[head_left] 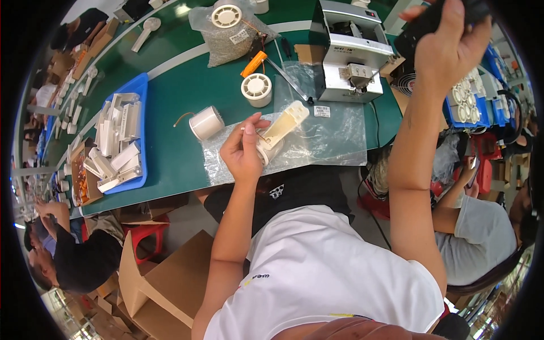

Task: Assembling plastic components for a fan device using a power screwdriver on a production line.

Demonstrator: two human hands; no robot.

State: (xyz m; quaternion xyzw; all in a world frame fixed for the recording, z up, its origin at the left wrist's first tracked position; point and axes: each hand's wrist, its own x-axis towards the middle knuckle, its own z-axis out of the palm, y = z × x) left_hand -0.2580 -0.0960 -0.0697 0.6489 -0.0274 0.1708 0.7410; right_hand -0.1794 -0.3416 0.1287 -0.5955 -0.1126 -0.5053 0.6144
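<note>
My left hand (243, 150) is closed round the round end of a cream-white plastic fan housing (286, 126), its open handle pointing away to the right. A thin wire end seems to show by the fingertips. Two white cylindrical fan heads stand nearby: one with a slotted round grille (256, 89), and one on its side (206, 123) with a brown wire trailing from it. My right hand (445, 51) is raised high at the upper right, its fingers wrapped round a black object (419, 34) whose kind I cannot make out.
A blue tray (143, 130) of white handle shells stands left. Beyond lie an orange-handled tool (254, 64), a bag of small parts (235, 45) and a metal machine (351, 51). Clear plastic sheeting (334, 139) covers the table's near edge. Cardboard boxes (175, 277) stand below; people sit either side.
</note>
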